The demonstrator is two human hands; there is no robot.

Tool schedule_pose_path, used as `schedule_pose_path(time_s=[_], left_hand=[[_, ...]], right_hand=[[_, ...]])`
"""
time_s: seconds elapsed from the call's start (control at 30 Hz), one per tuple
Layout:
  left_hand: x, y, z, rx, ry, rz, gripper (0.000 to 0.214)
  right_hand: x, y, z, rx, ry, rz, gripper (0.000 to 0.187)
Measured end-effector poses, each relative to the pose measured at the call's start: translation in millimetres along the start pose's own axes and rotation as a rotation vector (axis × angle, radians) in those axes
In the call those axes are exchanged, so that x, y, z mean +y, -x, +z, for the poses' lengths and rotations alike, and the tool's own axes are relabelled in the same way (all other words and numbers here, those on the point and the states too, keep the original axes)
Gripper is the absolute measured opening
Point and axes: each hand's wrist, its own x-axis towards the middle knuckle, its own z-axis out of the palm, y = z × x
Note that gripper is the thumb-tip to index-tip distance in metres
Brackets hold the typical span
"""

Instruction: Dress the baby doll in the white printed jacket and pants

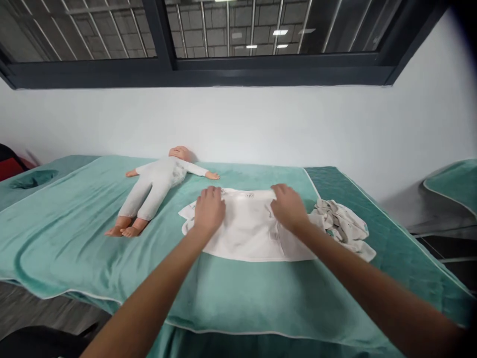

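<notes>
Garment [244, 231] lies between the near and far edges of the green blanket [261, 296], its far side pinched by left hand [209, 211] and right hand [288, 205], whose spread seemingly keeps it flat.

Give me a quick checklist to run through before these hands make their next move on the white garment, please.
1. Left hand on the garment: ok, at its far edge.
2. Right hand on the garment: ok, also at the far edge.
3. Firm grip: cannot tell from this angle.
4. Garment free of creases: not ok, some show.
5. Garment clear of the crumpled clothes: cannot tell, the right arm partly hides where they meet.
6. Doll out of the way: ok, lying apart on the left.
</notes>
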Motion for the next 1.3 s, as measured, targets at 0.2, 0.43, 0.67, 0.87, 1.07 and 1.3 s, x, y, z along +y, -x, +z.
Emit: schedule_pose_path(time_s=[0.2, 0.43, 0.67, 0.87, 1.07, 1.3], left_hand=[[13.4, 5.9, 75.6, -0.148, 0.63, -0.018, 0.027], [8.0, -25.2, 86.3, -0.113, 0.666, -0.263, 0.05], [12.3, -31.7, 87.2, -0.059, 0.468, -0.22, 0.061], [5.9, -54.9, 103.7, -0.043, 0.488, -0.238, 0.063], [-1.6, -69.6, 117.3, -0.056, 0.41, -0.26, 0.067], [4.9, -66.3, 109.0, -0.236, 0.019, -0.24, 0.064]], right_hand=[[-38.2, 13.7, 58.5, -0.089, -0.185, 0.163, 0.043], [-47.9, -19.4, 79.8, -0.138, -0.074, 0.376, 0.05], [-51.9, -27.4, 94.3, -0.031, -0.035, 0.317, 0.062], [-40.3, -52.0, 101.2, -0.038, 0.02, 0.275, 0.064], [-27.9, -74.4, 116.0, -0.077, -0.025, 0.187, 0.064], [-26.0, -79.0, 122.5, -0.267, -0.03, 0.23, 0.069]])
